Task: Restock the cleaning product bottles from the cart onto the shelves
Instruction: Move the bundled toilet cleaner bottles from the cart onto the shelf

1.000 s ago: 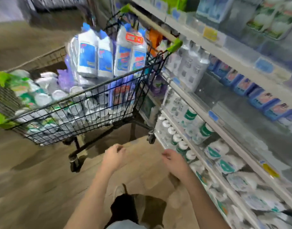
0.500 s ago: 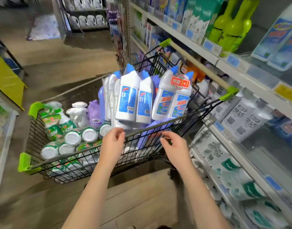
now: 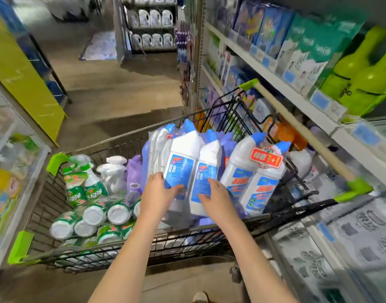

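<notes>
A wire cart (image 3: 89,251) with green corner guards stands in front of me beside the shelves (image 3: 273,76) on the right. In it stands a pack of white bottles (image 3: 183,154) with blue caps and blue labels. My left hand (image 3: 156,193) grips the pack's left side, thumb across the front label. My right hand (image 3: 218,200) holds the pack's right bottle low on its label. A second such pack (image 3: 251,178), with a red sticker, leans just to the right. Green spray bottles (image 3: 85,186) and lying cans (image 3: 93,215) fill the cart's left half.
The cart's handle bar (image 3: 297,130) runs close along the shelf edge. Lime green bottles (image 3: 362,71) and boxed goods stand on the upper shelf, white printed packs (image 3: 362,232) lower down. A purple bottle (image 3: 134,176) stands in the cart. The aisle floor stretches ahead, with a yellow panel (image 3: 23,77) at left.
I have moved up to the cart. Both hands went from the cart's near rim up over it and onto the white bottle pack.
</notes>
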